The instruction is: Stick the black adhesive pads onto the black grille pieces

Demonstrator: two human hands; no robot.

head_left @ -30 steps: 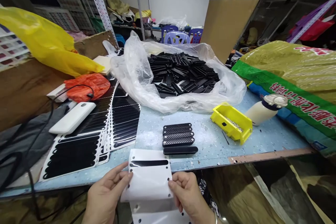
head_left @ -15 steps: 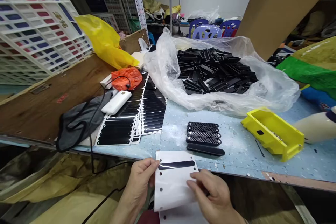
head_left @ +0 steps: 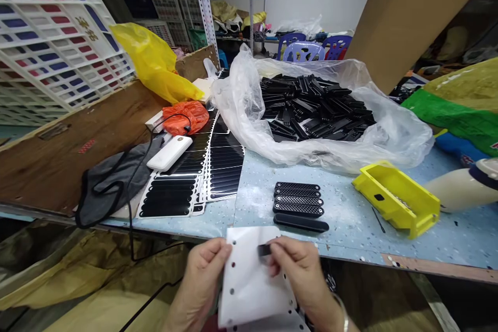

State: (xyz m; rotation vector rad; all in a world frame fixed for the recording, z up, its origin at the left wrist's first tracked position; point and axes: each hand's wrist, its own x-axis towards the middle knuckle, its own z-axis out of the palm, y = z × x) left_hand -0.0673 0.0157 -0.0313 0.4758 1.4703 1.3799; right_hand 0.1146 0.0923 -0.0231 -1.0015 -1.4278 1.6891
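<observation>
The thin black strip (head_left: 264, 250) seems lifted from the white, punched-edge backing sheet (head_left: 254, 288), though whether it is wholly free cannot be told; no other strip shows on the sheet's face. At the blue speckled worktop's (head_left: 254, 179) near edge, the left hand (head_left: 206, 265) pinches the sheet's left side; the right hand's (head_left: 298, 264) grip, fingers curled, pinches the strip.
</observation>
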